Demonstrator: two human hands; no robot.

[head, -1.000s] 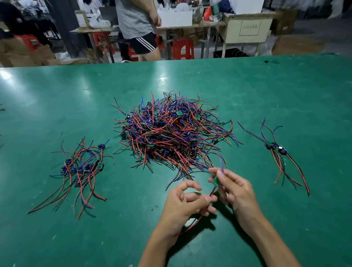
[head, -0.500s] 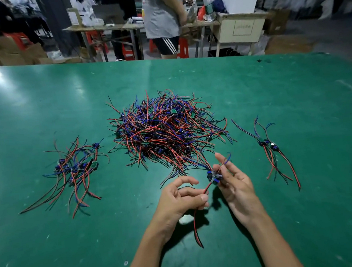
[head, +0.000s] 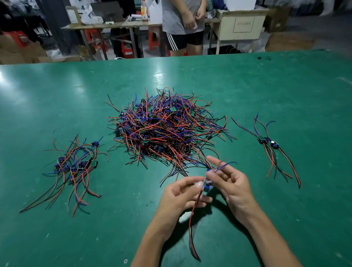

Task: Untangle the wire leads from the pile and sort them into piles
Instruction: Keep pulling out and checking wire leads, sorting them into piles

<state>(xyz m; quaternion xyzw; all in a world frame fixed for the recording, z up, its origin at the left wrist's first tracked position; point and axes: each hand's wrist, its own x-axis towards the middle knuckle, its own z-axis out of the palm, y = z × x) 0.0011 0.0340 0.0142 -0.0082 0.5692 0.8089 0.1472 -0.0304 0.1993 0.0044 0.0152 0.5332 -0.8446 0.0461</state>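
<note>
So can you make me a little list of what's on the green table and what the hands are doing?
table: green table
middle: big tangled pile of red, blue and black wires
left: smaller sorted pile
right: few sorted wires
left hand: pinches the held wire piece
right hand: pinches the same piece, other fingers spread
hanging: its red and black tail dangles toward the table

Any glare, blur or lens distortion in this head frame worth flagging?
Head view: overhead lights glare on the green table; its far edge bows from wide-angle distortion; background people are soft; the wire pile is sharp; both hands cast dark shadows toward the camera.
</note>
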